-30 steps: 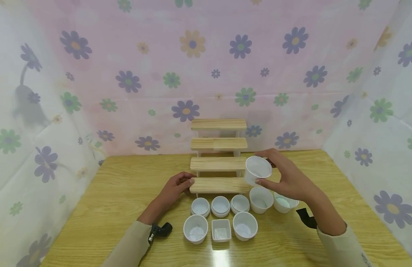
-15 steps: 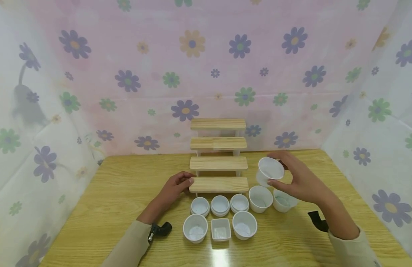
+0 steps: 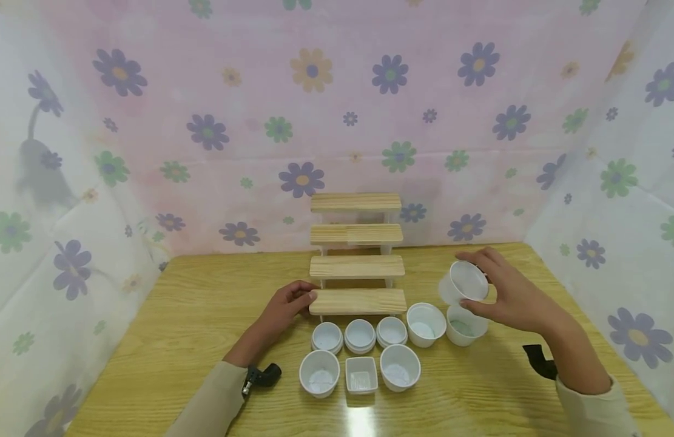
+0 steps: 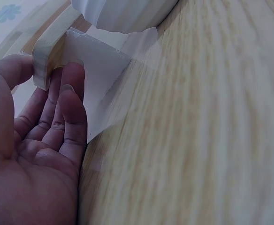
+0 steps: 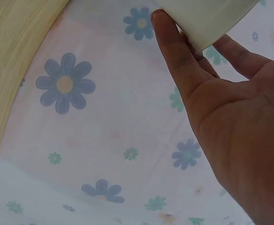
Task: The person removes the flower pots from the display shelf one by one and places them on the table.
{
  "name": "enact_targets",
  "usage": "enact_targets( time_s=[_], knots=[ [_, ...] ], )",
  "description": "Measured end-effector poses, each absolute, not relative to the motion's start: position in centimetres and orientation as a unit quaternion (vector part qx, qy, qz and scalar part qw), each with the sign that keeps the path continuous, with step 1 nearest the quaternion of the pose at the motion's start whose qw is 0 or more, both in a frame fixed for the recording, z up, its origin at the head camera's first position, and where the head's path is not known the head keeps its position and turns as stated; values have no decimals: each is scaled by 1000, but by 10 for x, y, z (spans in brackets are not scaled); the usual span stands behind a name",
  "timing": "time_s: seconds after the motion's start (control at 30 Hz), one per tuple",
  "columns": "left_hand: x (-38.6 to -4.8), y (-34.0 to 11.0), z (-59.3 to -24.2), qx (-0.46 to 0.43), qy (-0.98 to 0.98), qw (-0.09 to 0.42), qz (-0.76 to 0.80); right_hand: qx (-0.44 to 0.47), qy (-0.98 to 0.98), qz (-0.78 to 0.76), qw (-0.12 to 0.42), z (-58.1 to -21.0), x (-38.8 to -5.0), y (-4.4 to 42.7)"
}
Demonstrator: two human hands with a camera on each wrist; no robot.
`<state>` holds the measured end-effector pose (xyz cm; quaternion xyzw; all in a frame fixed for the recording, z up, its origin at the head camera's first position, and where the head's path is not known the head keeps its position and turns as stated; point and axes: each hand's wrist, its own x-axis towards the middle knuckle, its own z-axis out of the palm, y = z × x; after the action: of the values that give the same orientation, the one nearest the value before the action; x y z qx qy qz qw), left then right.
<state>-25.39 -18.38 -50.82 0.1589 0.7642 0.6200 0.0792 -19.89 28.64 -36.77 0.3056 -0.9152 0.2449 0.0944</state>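
My right hand [image 3: 511, 295] holds a white plastic cup [image 3: 450, 290] by its rim, thumb on the near side and fingers on the far side. The cup is in the air, tilted, above two round cups to the right of the stand. In the right wrist view, part of the same cup [image 5: 207, 21] shows between thumb and fingers. At the stand's left side, my left hand [image 3: 284, 306] pinches the end of the lowest board of a wooden step stand [image 3: 357, 301]. The left wrist view shows the thumb against the board end [image 4: 47, 63] and fingertips below it.
Before the stand are three small white bowls [image 3: 360, 335], two larger cups [image 3: 320, 371] and a square dish [image 3: 361, 376]. Two cups [image 3: 426, 325] stand to their right, one [image 3: 466, 328] directly below the held cup. Flowered cloth [image 3: 337, 133] encloses the table's back and sides.
My right hand has carried the cup to the right, away from the stand, and the cup now tilts more. The left hand stays on the lowest board.
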Motion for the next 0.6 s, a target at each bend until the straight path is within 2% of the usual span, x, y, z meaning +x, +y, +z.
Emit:
enact_targets(
  time_s=[0.33,0.6],
  knots=[
    [-253,-182,-507,152,764,76,622,279,-931,226,73,-364,-196,303],
    [-253,-182,-509,147,767,77,620,252,-942,220,24,-361,-196,310]
  ],
)
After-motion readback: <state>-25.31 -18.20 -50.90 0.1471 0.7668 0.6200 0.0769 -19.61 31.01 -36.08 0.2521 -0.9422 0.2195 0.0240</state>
